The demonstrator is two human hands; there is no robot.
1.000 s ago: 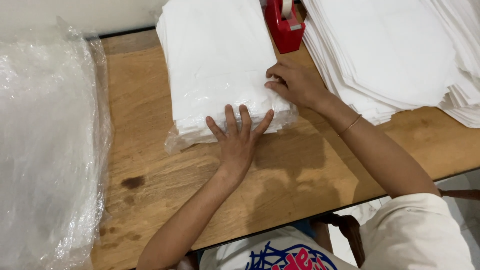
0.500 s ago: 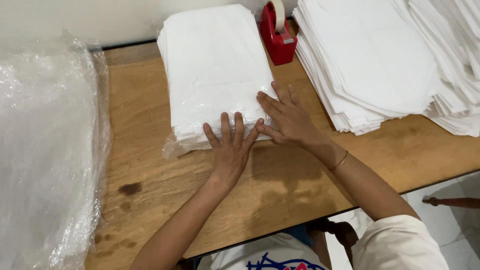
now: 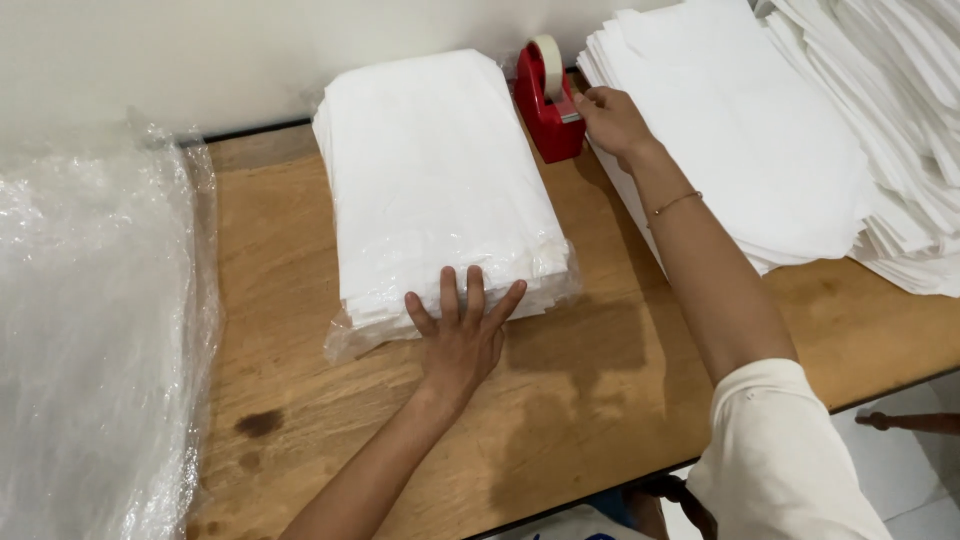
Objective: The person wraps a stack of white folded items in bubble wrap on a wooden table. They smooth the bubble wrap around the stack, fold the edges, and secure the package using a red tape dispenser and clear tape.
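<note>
Here the left hand (image 3: pixel 462 345) lies flat, fingers spread, holding nothing, on the crinkly plastic-wrapped white stack (image 3: pixel 440 190) mid-desk (image 3: pixel 290 400); the right hand (image 3: pixel 612 120), grip loosely curled, touches the glossy red dispenser (image 3: pixel 548 108).

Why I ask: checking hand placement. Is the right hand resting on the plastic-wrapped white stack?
No, the right hand is up at the red tape dispenser, while the left hand presses the wrapped stack.

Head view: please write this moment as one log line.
left hand: flat on wrapped white stack | right hand: at red tape dispenser | surface: wooden table
</note>
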